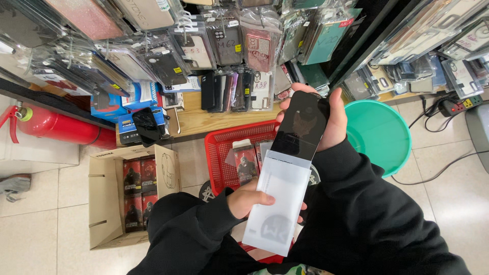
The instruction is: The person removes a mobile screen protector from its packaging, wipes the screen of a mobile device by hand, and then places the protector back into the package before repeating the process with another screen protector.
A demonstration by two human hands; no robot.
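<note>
My right hand (pixel 333 122) grips the top of a flat black glossy sheet (pixel 301 127), shaped like a phone screen protector. Its lower end sits inside a white translucent sleeve (pixel 277 203). My left hand (pixel 247 199) holds that sleeve by its left edge, thumb across the front. Both arms wear black sleeves. The sheet and sleeve hang tilted above a red plastic basket (pixel 224 147) that contains small dark boxed packs.
An open cardboard box (pixel 102 198) of dark packs stands on the tiled floor at left. A green plastic tub (pixel 379 132) sits right of the basket. Hanging phone cases (pixel 224 40) fill the racks above. A red fire extinguisher (pixel 61 125) lies at far left; a power strip (pixel 461 104) at right.
</note>
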